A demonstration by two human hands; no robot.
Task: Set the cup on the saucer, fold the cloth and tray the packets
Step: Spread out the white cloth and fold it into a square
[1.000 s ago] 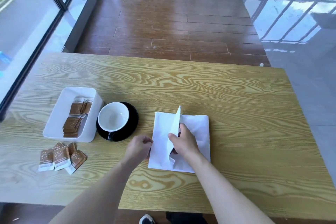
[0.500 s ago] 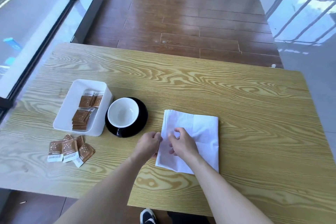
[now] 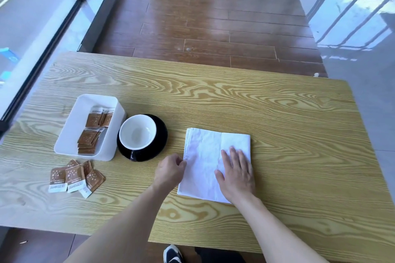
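Observation:
A white cloth (image 3: 205, 156) lies folded flat on the wooden table (image 3: 277, 124). My right hand (image 3: 237, 173) presses flat on its right half with straight fingers. My left hand (image 3: 170, 171) pinches the cloth's left edge. A cup (image 3: 137, 131), white inside and black outside, stands on a black saucer (image 3: 161, 134) left of the cloth. Beside it stands a white tray (image 3: 72, 128) with several brown packets (image 3: 92, 132) inside. Several more brown packets (image 3: 74, 176) lie loose on the table in front of the tray.
The table's near edge runs close below my forearms, and a shoe (image 3: 172, 254) shows under it. A glass wall (image 3: 32, 17) stands to the left and a wooden floor (image 3: 213, 17) lies beyond the table.
The raised flap of the cloth came down to the left and now lies flat. My right hand moved from the middle fold to the right half and flattened out.

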